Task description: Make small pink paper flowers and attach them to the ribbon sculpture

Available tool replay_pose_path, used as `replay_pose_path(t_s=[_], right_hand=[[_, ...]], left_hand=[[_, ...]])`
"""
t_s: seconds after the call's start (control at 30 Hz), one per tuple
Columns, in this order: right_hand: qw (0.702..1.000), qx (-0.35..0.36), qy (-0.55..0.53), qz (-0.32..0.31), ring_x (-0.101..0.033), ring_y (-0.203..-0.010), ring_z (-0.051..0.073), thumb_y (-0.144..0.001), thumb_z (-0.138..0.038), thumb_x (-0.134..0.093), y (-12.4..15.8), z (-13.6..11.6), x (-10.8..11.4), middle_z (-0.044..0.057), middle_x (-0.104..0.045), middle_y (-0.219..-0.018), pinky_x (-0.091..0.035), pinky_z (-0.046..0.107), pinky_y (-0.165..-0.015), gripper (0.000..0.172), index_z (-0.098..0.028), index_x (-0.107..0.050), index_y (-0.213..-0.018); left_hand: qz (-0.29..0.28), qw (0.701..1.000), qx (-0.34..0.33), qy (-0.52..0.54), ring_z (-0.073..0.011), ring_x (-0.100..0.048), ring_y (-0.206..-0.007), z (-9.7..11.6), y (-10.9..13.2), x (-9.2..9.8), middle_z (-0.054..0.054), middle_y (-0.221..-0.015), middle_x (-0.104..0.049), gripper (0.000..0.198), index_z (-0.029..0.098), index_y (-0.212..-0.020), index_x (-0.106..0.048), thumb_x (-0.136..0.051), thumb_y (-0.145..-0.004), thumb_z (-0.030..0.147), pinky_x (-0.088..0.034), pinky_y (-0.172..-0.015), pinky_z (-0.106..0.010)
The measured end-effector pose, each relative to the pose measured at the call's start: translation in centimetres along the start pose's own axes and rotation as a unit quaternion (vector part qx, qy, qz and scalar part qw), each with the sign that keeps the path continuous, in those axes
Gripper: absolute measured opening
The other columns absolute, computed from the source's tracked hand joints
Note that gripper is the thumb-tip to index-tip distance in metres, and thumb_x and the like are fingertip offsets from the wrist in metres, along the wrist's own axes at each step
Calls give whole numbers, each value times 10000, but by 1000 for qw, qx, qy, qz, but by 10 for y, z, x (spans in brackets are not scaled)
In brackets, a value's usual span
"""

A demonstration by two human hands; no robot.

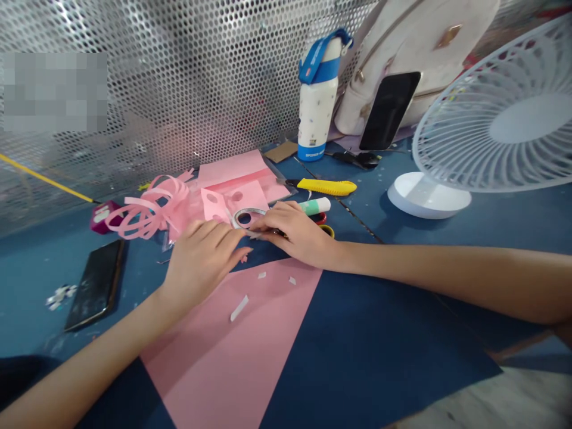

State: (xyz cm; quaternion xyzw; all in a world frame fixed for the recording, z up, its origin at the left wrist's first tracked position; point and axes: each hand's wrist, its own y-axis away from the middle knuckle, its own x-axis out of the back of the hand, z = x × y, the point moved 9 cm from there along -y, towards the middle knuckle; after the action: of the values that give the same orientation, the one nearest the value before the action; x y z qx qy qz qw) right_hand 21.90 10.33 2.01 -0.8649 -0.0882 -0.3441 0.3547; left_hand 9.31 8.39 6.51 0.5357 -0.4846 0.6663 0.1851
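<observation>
My left hand (201, 253) has its fingers curled together at the front edge of a roll of tape (250, 212); what lies under its fingertips is hidden. From the other side my right hand (301, 235) closes on the roll's right edge, finger and thumb bent. Something dark and metallic shows under that hand, and red and yellow handle loops (329, 231) stick out behind it. In front of both hands a pink paper sheet (268, 357) lies flat, with a white strip (239, 308) and two small white pieces (292, 280) on it.
Behind the hands are curled pink paper strips (149, 208), pink sheets (236, 170), a yellow cutter (328, 187) and a glue stick (316, 206). A phone (96, 286) lies left. A bottle (318, 101), propped phone (389, 110), backpack (420, 36) and fan (496, 119) stand at the back right.
</observation>
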Motion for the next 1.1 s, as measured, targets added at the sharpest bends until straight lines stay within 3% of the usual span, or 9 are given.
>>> replay_pose_path(t_s=[0.17, 0.43, 0.57, 0.67, 0.77, 0.83, 0.93, 1.0, 1.1], right_hand=[[1000, -3, -4, 5, -639, -964, 194, -965, -122, -636, -1, 0, 2, 33, -771, -992, -394, 351, -923, 118, -184, -711, -1032], [999, -18, -36, 22, -652, -888, 183, -857, -26, -613, -3, 1, 6, 18, -761, -900, -412, 373, -934, 174, -177, -690, -895], [997, -31, -69, 33, -661, -860, 173, -829, 1, -586, -7, 4, 10, 18, -766, -899, -446, 365, -918, 215, -179, -688, -886], [993, -34, -104, 46, -669, -845, 170, -871, -30, -576, -12, 9, 14, 44, -777, -934, -484, 331, -842, 192, -166, -700, -923], [994, -10, -99, 44, -684, -911, 187, -923, -97, -592, -14, 10, 13, 54, -785, -994, -491, 350, -886, 153, -175, -710, -982], [994, 9, -94, 49, -680, -1009, 204, -958, -180, -616, -13, 8, 15, 55, -779, -1075, -479, 378, -959, 126, -195, -711, -1040], [990, 31, -105, 84, -643, -1087, 205, -997, -219, -584, -10, 2, 22, 60, -750, -1123, -472, 379, -997, 140, -204, -696, -1081], [989, 51, -108, 91, -632, -1048, 195, -1017, -206, -548, -8, -4, 26, 61, -738, -1060, -474, 366, -976, 145, -193, -690, -1046], [989, 80, -101, 76, -619, -984, 188, -1010, -223, -588, -6, -13, 25, 49, -724, -980, -464, 356, -944, 102, -189, -679, -979]], left_hand=[[-36, 998, -36, -35, -230, -537, -644, 9, -25, -14, -32, -623, -545, 338, 232, -665, -590, -552, -1001, 243, -345, -664, -403], [-69, 971, -168, -153, -199, -565, -658, 30, -29, -23, -24, -701, -588, 289, 195, -787, -639, -439, -968, 92, -369, -636, -377], [-57, 974, -201, -92, -187, -520, -593, 43, -28, -22, -16, -624, -545, 357, 207, -712, -605, -401, -987, 108, -365, -583, -356], [-68, 973, -220, -1, -171, -506, -574, 61, -24, -18, -17, -652, -599, 349, 220, -749, -631, -408, -1000, 125, -354, -556, -343], [-36, 988, -137, 64, -161, -549, -599, 55, -24, -8, -9, -660, -627, 290, 225, -760, -651, -494, -1002, 189, -381, -578, -325], [-7, 991, -36, 130, -162, -601, -633, 33, -23, -4, -11, -702, -665, 243, 219, -798, -670, -541, -1002, 245, -437, -614, -308], [-19, 965, 101, 240, -143, -647, -606, -4, -15, -12, -2, -745, -711, 120, 212, -942, -706, -591, -972, 230, -478, -597, -265], [-36, 952, 139, 270, -148, -679, -619, -16, -9, -18, 3, -739, -729, 102, 208, -969, -711, -611, -946, 201, -483, -585, -248], [-43, 954, 138, 263, -160, -704, -662, -20, -5, -19, -1, -753, -748, 110, 207, -956, -721, -617, -932, 181, -482, -601, -247]])
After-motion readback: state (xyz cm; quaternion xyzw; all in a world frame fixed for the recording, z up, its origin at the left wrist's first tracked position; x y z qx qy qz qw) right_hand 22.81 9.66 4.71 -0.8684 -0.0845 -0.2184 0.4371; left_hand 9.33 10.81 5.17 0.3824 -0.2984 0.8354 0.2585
